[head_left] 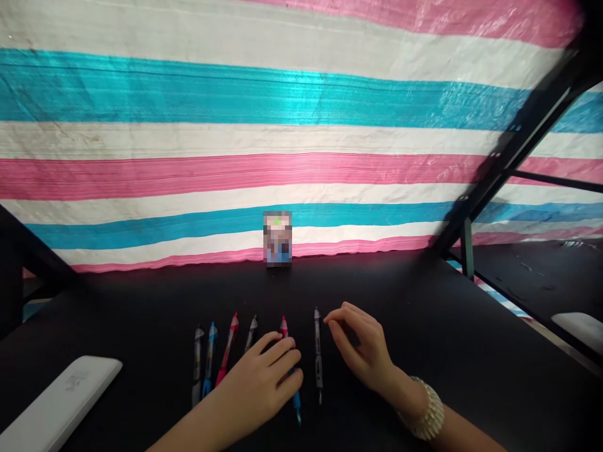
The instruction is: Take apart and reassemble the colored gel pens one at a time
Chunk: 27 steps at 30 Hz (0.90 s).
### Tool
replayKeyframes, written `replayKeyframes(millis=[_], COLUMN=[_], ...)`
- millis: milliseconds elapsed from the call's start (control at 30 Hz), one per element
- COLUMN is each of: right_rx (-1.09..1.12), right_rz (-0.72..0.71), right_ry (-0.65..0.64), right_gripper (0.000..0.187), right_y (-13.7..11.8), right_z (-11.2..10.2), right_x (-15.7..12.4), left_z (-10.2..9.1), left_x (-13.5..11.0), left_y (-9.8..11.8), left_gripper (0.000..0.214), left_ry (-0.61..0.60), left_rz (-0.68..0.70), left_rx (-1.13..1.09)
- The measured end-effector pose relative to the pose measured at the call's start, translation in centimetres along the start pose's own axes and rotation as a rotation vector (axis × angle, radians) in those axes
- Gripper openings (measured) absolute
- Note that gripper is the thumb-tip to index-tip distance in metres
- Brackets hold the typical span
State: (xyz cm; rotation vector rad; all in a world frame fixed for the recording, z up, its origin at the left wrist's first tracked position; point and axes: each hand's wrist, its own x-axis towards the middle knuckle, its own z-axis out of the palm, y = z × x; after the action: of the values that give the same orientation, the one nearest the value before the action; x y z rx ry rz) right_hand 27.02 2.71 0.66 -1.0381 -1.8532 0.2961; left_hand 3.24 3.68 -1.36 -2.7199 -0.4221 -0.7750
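Note:
My left hand (277,370) is curled over a pen with a pink top (283,325); a blue grip and tip (296,407) show below the fingers. Whether these are one pen or two is hidden. To its right lies a grey-black click pen (318,361), tip toward me. Beside that pen's upper end is my right hand (360,342), thumb and forefinger drawn together with nothing visible between them. Left of my left hand lie a black pen (197,358), a blue pen (210,355), a pink pen (229,345) and another dark pen (251,333), partly covered.
The black tabletop (405,295) ends at a striped plastic sheet (301,94). A small blurred picture box (277,242) stands at the back edge. A white flat device (66,402) lies at the left. Black metal frame bars (509,157) rise at the right.

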Motion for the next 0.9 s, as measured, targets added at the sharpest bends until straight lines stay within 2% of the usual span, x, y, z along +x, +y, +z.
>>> replayKeyframes(millis=[100,267,367,467,633,733,900], right_rx=[0.0,0.054,-0.021,-0.065,-0.038,-0.035,-0.035], right_rz=[0.019,-0.049,-0.108,-0.119,-0.055,-0.036,-0.114], right_ry=[-0.081,-0.397,-0.494,-0.497,-0.43,-0.403,-0.311], right_gripper=[0.016,0.019,0.019,0.022,0.028,0.024,0.027], right_y=[-0.6,-2.2,-2.5,-2.3,-2.1,-2.1,-1.6], right_z=[-0.3,-0.5,0.0,0.2,-0.1,-0.1,0.6], right_x=[0.1,-0.1,-0.4,-0.5,-0.1,-0.1,-0.5], left_z=[-1.1,-2.9,-3.5,-3.9,-4.1,-4.1,-3.9], left_x=[0.1,0.0,-0.3,-0.6,-0.8,-0.6,-0.3], left_y=[-0.3,-0.8,-0.9,-1.0,-1.3,-1.4,-0.8], left_gripper=[0.024,0.034,0.034,0.029,0.023,0.019,0.026], left_ry=[0.02,0.088,0.082,0.053,0.071,0.081,0.05], left_rz=[-0.019,-0.098,-0.125,-0.139,-0.178,-0.188,-0.246], left_rx=[-0.008,0.053,0.089,0.087,0.113,0.136,0.026])
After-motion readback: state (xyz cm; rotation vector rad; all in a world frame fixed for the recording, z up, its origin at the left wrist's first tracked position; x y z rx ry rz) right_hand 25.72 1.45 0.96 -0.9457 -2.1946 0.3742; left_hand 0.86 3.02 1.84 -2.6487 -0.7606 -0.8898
